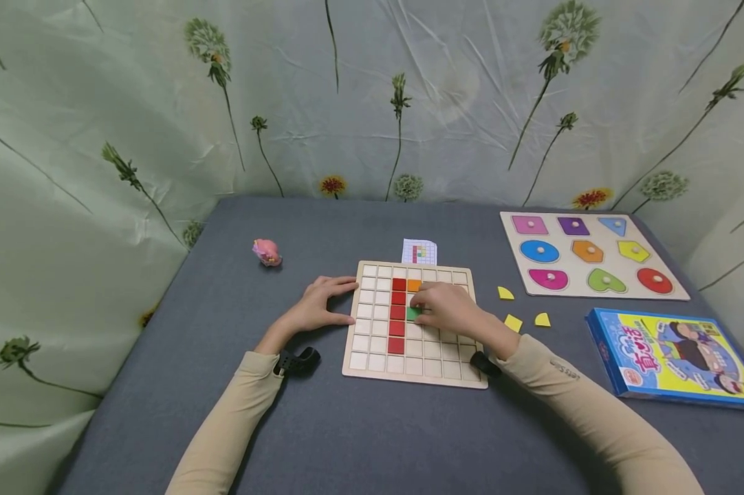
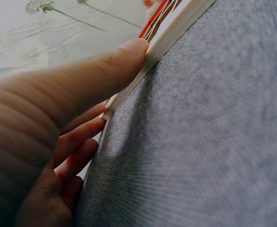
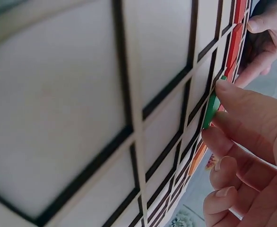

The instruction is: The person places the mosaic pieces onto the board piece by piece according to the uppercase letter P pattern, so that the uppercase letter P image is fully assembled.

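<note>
A wooden grid board (image 1: pixel 409 380) lies on the dark grey cloth, its cells mostly white. Several red square tiles (image 1: pixel 397 312) fill part of one column, and an orange tile (image 1: pixel 414 285) sits right of the top one. My right hand (image 1: pixel 449 309) pinches a green tile (image 3: pixel 212 109) between thumb and fingertips, at a cell beside the red column. At the board's left edge, my left hand (image 1: pixel 315 302) spreads its thumb and fingers; the thumb (image 2: pixel 115 66) touches the board's side in the left wrist view. Behind the board lies a small pattern card (image 1: pixel 419 251) with a coloured grid.
Yellow pieces (image 1: pixel 513 323) lie right of the board. Farther right are a shape puzzle board (image 1: pixel 566 265) with knobbed pieces and a blue-and-yellow box (image 1: pixel 681 354). A small pink figure (image 1: pixel 267 252) stands back left. A flower-print curtain (image 1: pixel 347 103) hangs behind the table.
</note>
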A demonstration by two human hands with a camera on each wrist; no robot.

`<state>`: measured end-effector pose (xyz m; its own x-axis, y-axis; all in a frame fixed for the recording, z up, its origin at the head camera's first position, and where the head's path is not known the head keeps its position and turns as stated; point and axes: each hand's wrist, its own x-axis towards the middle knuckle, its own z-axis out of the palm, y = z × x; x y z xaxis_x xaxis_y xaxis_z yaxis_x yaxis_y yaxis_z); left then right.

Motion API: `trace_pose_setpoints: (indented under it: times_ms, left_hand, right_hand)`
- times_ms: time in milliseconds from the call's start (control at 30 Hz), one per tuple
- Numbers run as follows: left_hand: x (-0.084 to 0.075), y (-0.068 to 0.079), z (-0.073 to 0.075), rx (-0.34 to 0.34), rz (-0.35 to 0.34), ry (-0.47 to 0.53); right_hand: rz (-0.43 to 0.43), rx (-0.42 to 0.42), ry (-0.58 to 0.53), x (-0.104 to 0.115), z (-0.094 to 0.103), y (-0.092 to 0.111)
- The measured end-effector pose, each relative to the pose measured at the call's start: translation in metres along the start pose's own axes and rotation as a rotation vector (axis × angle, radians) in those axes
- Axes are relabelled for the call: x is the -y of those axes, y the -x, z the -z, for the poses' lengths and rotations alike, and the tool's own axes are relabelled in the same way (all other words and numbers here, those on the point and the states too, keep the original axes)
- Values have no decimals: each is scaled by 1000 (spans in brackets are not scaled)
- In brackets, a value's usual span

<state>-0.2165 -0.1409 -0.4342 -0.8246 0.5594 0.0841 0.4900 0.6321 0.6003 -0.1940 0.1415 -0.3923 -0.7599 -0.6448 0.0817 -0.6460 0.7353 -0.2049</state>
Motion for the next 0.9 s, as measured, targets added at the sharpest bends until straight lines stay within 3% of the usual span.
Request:
trace_pose_setpoints:
  times_ms: [333,667,900]
  left_hand:
    - [3,2,-1,0,9,10]
    - [2,0,-1,9,13,15]
    - [1,-1,-1,12,22,21]
  right_hand:
    - [-54,21,-57,-2,6,2]
    - [-195,9,-68,-14,20,21]
    - [-209,-27,-66,-26,20,34]
